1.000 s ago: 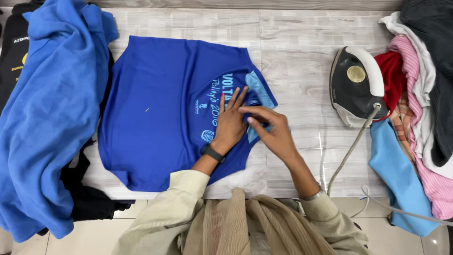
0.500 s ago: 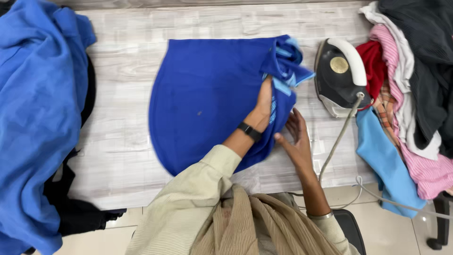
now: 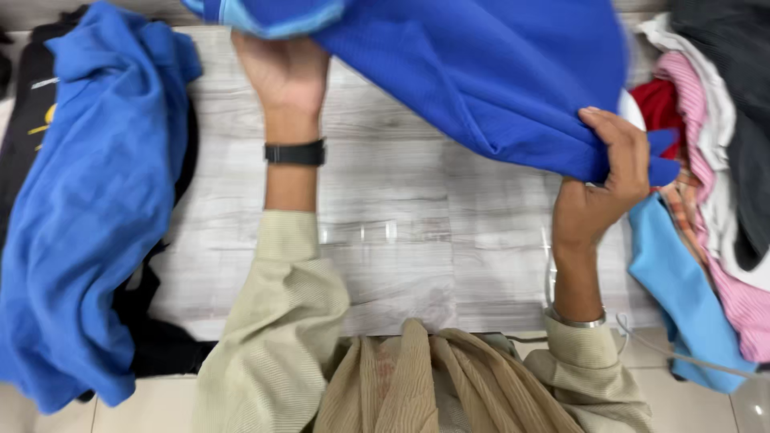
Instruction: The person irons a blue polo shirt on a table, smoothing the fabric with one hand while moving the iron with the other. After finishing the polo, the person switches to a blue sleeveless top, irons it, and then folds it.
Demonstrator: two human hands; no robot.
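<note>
Head camera showed I had lifted the royal-blue knit shirt [image 3: 497, 72] off the grey wood-grain table [image 3: 401, 232]. My left hand [image 3: 282, 70] gripped its pale-blue trimmed end, and my right hand [image 3: 613, 160] clenched a bunched edge, so the garment hung spread between them.

Shirt [image 3: 481, 72] above table [image 3: 401, 240], between clothes piles [image 3: 88, 208]

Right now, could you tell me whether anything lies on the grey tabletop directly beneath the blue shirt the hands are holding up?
Nothing visible does. The left hand and right hand hold the blue shirt lifted above the table, and the surface under it shows bare. The blue garment lies off to the left and the clothes pile to the right.
</note>
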